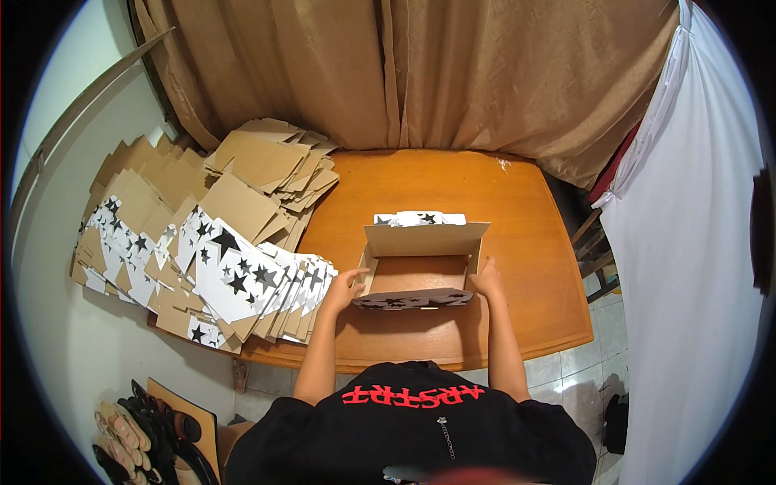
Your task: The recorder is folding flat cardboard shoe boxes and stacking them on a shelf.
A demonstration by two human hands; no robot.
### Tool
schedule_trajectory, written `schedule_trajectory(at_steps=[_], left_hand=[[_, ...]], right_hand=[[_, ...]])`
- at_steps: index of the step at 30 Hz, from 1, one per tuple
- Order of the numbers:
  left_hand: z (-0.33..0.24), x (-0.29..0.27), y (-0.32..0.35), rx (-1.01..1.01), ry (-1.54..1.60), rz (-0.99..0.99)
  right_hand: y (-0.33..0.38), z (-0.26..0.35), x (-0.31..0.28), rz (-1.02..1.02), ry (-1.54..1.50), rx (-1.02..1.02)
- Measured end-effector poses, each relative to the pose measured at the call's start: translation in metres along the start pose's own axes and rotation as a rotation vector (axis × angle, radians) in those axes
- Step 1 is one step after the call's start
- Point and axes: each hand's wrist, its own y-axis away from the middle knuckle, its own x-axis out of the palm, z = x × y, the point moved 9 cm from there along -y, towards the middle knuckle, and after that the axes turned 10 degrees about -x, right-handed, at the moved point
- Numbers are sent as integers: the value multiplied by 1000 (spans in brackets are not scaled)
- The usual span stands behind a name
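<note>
A cardboard box (pixel 427 241) stands unfolded on the table in front of me, its brown inner walls forming a rectangular frame. Bare tabletop shows through its open middle. The outer side is white with black stars, seen on the near wall and on a flap behind the far wall. My left hand (pixel 343 291) grips the box's left end near the front corner, thumb and fingers around the wall. At the right end my right hand (pixel 487 280) holds the opposite wall, its fingers partly hidden.
Flat cardboard blanks (pixel 242 283), some star-printed, are piled over the left of the wooden table (pixel 525 234). A brown curtain (pixel 501 73) hangs behind, a white cloth (pixel 687 242) at the right. Several shoes (pixel 125 428) sit on a rack at lower left.
</note>
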Motion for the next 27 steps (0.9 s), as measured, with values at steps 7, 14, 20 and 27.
schedule_trajectory(at_steps=[7, 14, 20, 27], left_hand=[[-17, 9, 5, -173, 44, 148], [-28, 18, 18, -95, -151, 64], [-26, 19, 24, -112, -96, 2], [-19, 13, 23, 28, -27, -114]], right_hand=[[-13, 25, -30, -146, 167, -124], [-30, 25, -20, -99, -222, -284], [-25, 14, -12, -91, -334, -429], [0, 33, -11, 65, 40, -536]])
